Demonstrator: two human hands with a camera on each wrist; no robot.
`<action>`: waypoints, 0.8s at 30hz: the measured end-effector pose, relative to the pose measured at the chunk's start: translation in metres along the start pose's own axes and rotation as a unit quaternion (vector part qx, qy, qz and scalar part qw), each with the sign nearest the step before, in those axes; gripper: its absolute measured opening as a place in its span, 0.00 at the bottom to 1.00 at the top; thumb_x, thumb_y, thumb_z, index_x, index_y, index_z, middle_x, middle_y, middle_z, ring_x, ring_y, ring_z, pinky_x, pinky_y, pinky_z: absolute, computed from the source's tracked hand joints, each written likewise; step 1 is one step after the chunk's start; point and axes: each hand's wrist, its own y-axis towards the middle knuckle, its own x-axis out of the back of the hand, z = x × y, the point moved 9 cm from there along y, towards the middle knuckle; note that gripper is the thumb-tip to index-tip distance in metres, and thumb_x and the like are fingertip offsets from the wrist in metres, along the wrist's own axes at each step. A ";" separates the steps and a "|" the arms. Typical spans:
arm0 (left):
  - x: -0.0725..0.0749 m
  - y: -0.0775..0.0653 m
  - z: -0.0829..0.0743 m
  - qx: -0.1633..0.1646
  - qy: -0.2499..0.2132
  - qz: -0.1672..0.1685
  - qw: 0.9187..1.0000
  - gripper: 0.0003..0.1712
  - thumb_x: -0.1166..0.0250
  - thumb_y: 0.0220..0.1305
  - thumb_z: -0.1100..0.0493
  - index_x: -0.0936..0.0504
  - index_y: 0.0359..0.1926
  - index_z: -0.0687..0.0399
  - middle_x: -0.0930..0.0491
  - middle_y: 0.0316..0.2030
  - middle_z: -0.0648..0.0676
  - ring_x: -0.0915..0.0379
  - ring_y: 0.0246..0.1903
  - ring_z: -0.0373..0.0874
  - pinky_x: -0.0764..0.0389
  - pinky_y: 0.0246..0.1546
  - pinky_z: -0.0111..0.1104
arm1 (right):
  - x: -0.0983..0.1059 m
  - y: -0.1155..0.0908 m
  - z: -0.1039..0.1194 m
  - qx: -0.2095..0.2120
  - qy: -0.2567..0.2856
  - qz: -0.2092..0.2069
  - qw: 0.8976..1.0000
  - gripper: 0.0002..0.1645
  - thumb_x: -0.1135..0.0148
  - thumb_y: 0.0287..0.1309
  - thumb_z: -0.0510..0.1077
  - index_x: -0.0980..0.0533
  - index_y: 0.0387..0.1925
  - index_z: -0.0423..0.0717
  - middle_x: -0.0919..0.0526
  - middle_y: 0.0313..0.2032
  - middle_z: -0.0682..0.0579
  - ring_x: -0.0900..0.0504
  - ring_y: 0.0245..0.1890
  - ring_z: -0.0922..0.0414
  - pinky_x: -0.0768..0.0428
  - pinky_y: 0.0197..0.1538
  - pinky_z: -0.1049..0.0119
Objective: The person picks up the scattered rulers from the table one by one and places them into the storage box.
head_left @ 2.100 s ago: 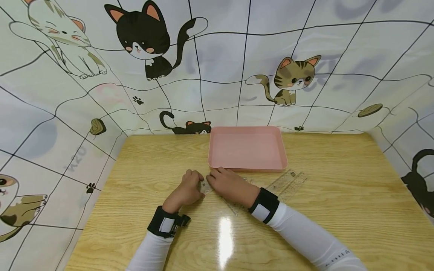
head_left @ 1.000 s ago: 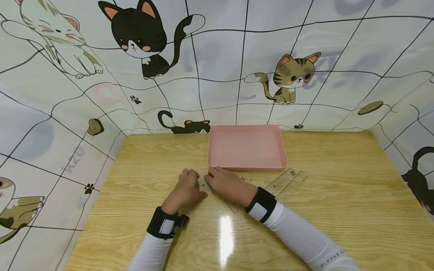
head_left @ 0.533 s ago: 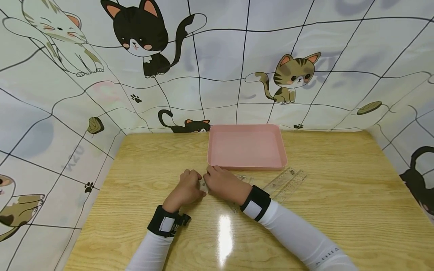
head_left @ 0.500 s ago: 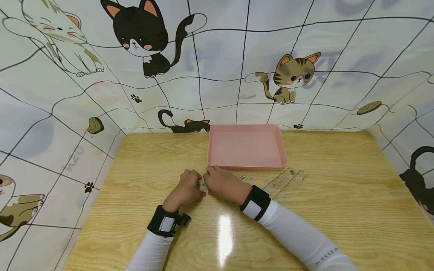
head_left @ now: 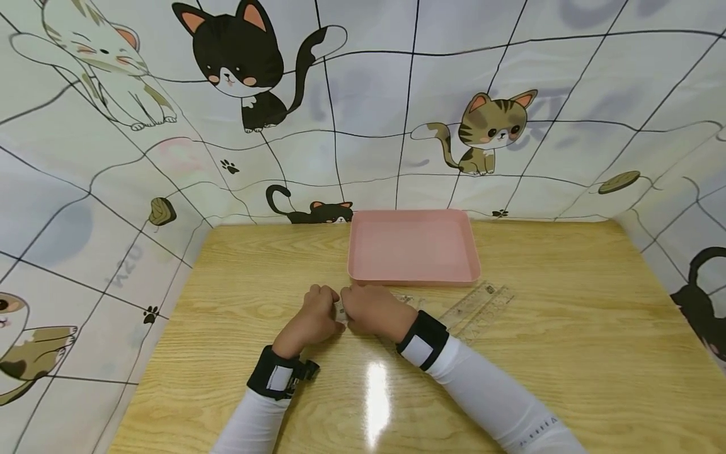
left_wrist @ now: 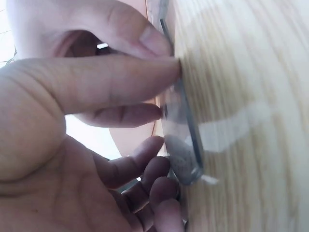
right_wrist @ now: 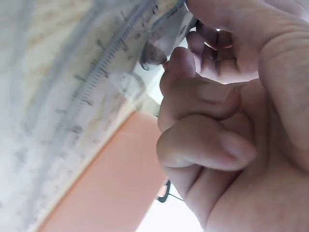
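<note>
My left hand [head_left: 315,315] pinches the end of a clear plastic ruler [head_left: 341,311] just in front of the pink tray. In the left wrist view, the thumb and fingers are at opposite edges of this ruler [left_wrist: 179,137], which is slightly raised off the table on one side. My right hand [head_left: 377,310] grips the same ruler beside the left, its fingers curled. Most of the ruler is hidden under the right hand. Printed scale marks show on clear plastic [right_wrist: 96,67] in the right wrist view; which ruler it belongs to I cannot tell.
The pink tray [head_left: 414,277] stands behind the hands at the table's back. Two clear rulers [head_left: 468,304] lie slanted to the right of the right hand. More clear plastic [head_left: 409,300] shows behind the right wrist. A cat-patterned cloth [head_left: 368,157] encloses the wooden table [head_left: 567,353].
My right hand has shifted slightly left, and its fingers, which reached to the tray's front edge, are drawn in. Less of the ruler shows between the hands. The left hand has hardly moved.
</note>
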 end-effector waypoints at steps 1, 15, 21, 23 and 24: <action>0.000 0.000 0.000 0.001 0.002 -0.003 1.000 0.31 0.19 0.47 0.66 0.26 0.49 0.67 0.33 0.46 0.62 0.38 0.49 0.57 0.29 0.46 0.41 | -0.001 0.000 -0.001 -0.003 0.006 0.004 1.000 0.16 0.28 0.60 0.48 0.22 0.42 0.42 0.19 0.33 0.51 0.22 0.32 0.59 0.20 0.33 0.64; -0.002 -0.002 0.001 -0.015 0.015 0.005 1.000 0.29 0.19 0.49 0.66 0.26 0.49 0.67 0.32 0.43 0.61 0.38 0.46 0.56 0.30 0.45 0.41 | -0.009 0.002 -0.012 -0.001 0.117 0.018 0.993 0.18 0.26 0.55 0.46 0.25 0.41 0.46 0.27 0.26 0.58 0.30 0.24 0.61 0.30 0.27 0.67; -0.003 -0.002 -0.001 -0.016 0.008 0.011 1.000 0.29 0.19 0.50 0.66 0.26 0.49 0.66 0.33 0.43 0.59 0.38 0.47 0.55 0.29 0.46 0.40 | -0.012 0.000 -0.017 -0.004 0.137 0.026 0.990 0.20 0.25 0.54 0.48 0.25 0.42 0.46 0.26 0.26 0.59 0.28 0.25 0.61 0.29 0.28 0.67; -0.002 -0.001 -0.002 -0.018 0.007 0.010 1.000 0.29 0.20 0.50 0.66 0.26 0.49 0.66 0.33 0.43 0.60 0.38 0.47 0.55 0.29 0.46 0.41 | -0.013 0.000 -0.018 -0.006 0.141 0.029 0.990 0.21 0.25 0.54 0.49 0.25 0.44 0.47 0.25 0.27 0.59 0.28 0.26 0.61 0.28 0.29 0.67; -0.002 -0.001 -0.002 -0.017 0.008 0.010 1.000 0.29 0.20 0.50 0.67 0.26 0.49 0.66 0.33 0.43 0.60 0.38 0.47 0.55 0.29 0.47 0.41 | -0.013 0.000 -0.018 -0.007 0.144 0.029 0.989 0.21 0.25 0.54 0.49 0.25 0.44 0.47 0.25 0.28 0.59 0.27 0.26 0.61 0.28 0.29 0.67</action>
